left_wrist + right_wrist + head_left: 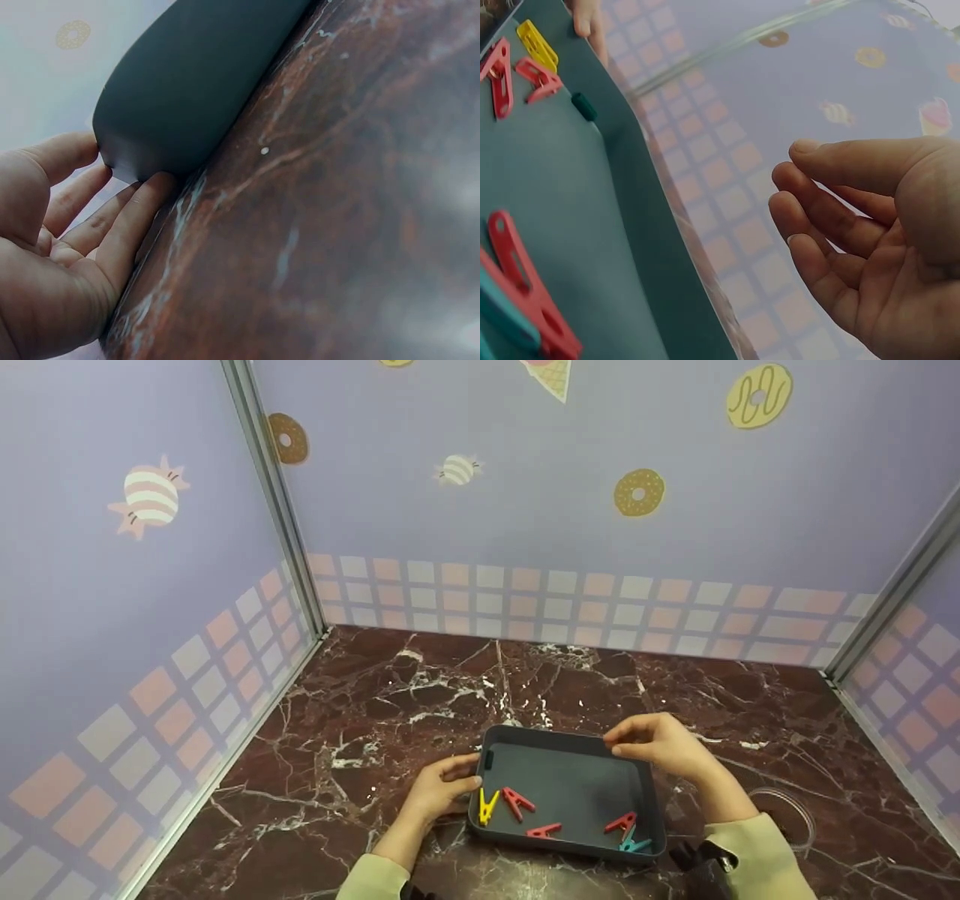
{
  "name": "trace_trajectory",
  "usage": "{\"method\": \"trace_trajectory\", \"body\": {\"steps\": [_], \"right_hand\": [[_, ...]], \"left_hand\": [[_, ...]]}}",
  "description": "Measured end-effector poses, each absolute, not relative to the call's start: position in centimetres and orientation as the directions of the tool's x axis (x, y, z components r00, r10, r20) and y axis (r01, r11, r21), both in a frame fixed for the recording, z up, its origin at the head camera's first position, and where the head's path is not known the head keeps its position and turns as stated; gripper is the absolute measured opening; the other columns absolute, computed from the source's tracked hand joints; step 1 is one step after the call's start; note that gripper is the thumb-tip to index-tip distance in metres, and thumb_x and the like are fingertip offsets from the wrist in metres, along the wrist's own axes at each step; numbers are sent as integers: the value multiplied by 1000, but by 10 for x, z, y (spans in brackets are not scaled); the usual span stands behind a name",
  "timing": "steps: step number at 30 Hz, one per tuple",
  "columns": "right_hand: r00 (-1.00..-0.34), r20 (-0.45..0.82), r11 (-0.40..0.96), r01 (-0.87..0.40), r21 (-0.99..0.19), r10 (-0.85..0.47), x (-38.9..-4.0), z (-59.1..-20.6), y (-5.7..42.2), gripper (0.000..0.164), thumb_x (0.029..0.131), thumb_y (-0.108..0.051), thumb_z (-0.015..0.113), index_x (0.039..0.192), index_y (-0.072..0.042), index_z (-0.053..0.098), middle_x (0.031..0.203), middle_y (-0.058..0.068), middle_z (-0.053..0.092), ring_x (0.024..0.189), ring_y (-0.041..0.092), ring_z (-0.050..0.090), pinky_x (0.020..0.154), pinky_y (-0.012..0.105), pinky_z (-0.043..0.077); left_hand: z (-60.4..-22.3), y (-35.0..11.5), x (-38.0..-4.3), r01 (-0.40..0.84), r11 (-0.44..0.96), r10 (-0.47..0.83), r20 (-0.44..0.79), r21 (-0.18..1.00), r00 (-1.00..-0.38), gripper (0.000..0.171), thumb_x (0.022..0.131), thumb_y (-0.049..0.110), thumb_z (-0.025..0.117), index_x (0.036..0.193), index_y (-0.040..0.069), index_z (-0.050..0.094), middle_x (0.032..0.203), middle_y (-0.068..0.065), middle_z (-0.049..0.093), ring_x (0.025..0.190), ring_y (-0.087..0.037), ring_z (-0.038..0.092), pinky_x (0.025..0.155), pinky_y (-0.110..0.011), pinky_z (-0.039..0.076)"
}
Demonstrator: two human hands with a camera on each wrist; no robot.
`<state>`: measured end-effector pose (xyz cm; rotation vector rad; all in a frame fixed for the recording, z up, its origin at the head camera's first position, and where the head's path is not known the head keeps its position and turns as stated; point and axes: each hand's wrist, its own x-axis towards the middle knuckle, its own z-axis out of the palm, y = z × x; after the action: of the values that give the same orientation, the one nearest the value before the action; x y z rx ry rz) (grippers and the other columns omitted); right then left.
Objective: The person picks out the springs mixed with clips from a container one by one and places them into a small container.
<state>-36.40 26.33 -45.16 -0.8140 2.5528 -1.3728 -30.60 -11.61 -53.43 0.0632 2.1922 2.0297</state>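
Note:
A dark grey-green tray (566, 772) lies on the marbled tabletop. My left hand (441, 787) holds its left side, thumb at the rim and fingers along the outer wall; the left wrist view shows these fingertips (156, 184) against the tray. Over the far right rim, my right hand (666, 746) hovers with loosely bent fingers and nothing between thumb and fingertips (784, 206). Inside the tray are clothespins: a yellow clothespin (487, 808) and a red clothespin (517, 802) at left, another red clothespin (544, 832) near the front, and a red clothespin (622, 823) touching a teal clothespin (634, 846) at right.
A round transparent dish or lid (784, 817) lies on the table to the right, partly behind my right forearm. Patterned panels (555, 540) enclose the table at the back, left and right. A small dark piece (489, 759) sits at the tray's back left inner corner.

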Motion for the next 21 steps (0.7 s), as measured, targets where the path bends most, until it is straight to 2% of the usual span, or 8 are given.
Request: {"method": "trace_trajectory", "body": {"steps": [10, 16, 21], "right_hand": [[-809, 93, 396, -380, -836, -581, -379, -455, 220, 24, 90, -9, 78, 111, 4, 77, 108, 20, 78, 90, 7, 73, 77, 18, 58], [-776, 73, 414, -411, -812, -626, -388, -460, 193, 20, 90, -10, 79, 109, -4, 79, 109, 15, 79, 93, 7, 73, 79, 19, 59], [-762, 63, 425, -426, -799, -645, -395, -464, 173, 18, 90, -10, 79, 108, -8, 80, 109, 11, 80, 94, 7, 73, 82, 18, 58]], "left_hand": [[-534, -116, -306, -74, 74, 136, -84, 994, -987, 52, 96, 12, 73, 144, 0, 57, 140, -30, 60, 107, -28, 72, 82, -46, 65], [-535, -117, -306, -79, 74, 147, -89, 994, -985, 53, 97, 12, 72, 146, 0, 56, 142, -30, 59, 111, -34, 71, 84, -47, 64], [-534, -117, -306, -84, 69, 152, -94, 994, -984, 53, 97, 12, 72, 146, -1, 55, 141, -30, 59, 111, -34, 72, 84, -47, 64]]}}
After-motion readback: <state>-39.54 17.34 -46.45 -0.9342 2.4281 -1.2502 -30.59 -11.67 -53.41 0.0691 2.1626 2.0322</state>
